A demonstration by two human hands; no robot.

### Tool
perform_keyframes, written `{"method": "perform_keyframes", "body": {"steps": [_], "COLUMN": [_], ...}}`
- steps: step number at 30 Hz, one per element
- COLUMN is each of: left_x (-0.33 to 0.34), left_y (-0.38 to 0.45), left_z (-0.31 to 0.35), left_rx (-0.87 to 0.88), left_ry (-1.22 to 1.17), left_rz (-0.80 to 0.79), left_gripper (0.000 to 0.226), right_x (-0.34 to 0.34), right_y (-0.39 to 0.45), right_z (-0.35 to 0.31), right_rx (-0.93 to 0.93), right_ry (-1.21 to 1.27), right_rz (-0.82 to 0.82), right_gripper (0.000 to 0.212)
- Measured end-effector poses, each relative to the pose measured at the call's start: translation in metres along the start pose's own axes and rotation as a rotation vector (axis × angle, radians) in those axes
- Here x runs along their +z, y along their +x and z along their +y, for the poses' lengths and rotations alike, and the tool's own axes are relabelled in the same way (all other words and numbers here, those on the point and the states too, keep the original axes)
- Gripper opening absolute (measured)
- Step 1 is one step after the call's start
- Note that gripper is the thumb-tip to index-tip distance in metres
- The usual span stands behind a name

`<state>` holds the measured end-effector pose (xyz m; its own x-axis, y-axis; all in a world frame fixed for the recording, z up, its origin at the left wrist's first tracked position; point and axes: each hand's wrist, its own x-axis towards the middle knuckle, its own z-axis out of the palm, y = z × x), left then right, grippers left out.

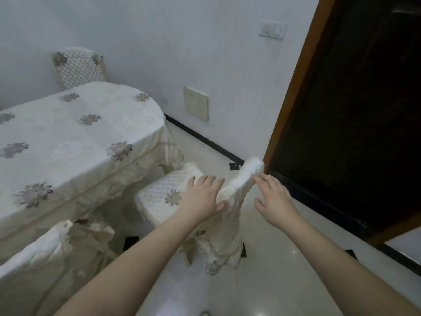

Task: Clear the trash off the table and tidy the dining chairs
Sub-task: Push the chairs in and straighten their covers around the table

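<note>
The left grip (201, 197) rests on the top edge of the near chair's backrest (237, 190), fingers laid straight over the front and the thumb against the fabric of the back, so it presses rather than clenches. The right grip (272, 198) is released, fingers spread and relaxed, its fingertips (257, 179) at the backrest's upper right edge; whether they touch the cover I cannot tell. This chair wears a cream quilted cover with a flower patch on its seat (164, 192), and it stands just beside the corner of the bench (68, 142), seat turned toward it, not tucked under. The bench is draped in a cream cloth with embroidered flowers and a ruffled skirt. A second covered chair (78, 67) stands at the far end against the wall, and the back of a third (38, 249) shows at the lower left, close to the bench's near side. To the right is a dark doorway (355, 110) with a wooden frame; the floor is pale and glossy.
</note>
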<state>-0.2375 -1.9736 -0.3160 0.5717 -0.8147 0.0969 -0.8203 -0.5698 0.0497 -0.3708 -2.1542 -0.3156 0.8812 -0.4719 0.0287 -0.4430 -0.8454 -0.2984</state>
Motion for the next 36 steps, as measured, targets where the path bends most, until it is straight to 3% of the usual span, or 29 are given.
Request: {"method": "perform_keyframes", "body": {"steps": [11,17,20,24,30,34,36], "left_x": [0.029,0.058,0.067,0.068,0.076,0.071,0.069], "left_y": [0.037,0.023,0.019,0.014,-0.018,-0.011,-0.008], "left_z": [-0.014,-0.02,-0.018,-0.014,-0.022,-0.019,-0.016], "left_rx": [0.041,-0.176,-0.328,-0.482,-0.78,-0.754,-0.733], "left_ry": [-0.031,-0.197,-0.312,-0.298,-0.196,-0.149,-0.115], "left_rz": [-0.123,-0.382,-0.42,-0.378,-0.366,-0.402,-0.427], "left_gripper": [0.081,0.088,0.09,0.074,0.032,0.018,0.015], "right_x": [0.024,0.045,0.057,0.065,0.067,0.071,0.07], "right_y": [0.091,0.145,0.169,0.203,0.224,0.223,0.222], "right_z": [0.027,0.053,0.066,0.073,0.068,0.069,0.069], "right_rx": [-0.182,-0.33,-0.45,-0.581,-0.743,-0.784,-0.784], "right_ry": [-0.172,-0.258,-0.273,-0.257,-0.311,-0.301,-0.277], "right_rz": [-0.117,-0.286,-0.325,-0.38,-0.451,-0.446,-0.457], "right_gripper": [0.069,0.076,0.074,0.059,0.027,0.006,0.012]}}
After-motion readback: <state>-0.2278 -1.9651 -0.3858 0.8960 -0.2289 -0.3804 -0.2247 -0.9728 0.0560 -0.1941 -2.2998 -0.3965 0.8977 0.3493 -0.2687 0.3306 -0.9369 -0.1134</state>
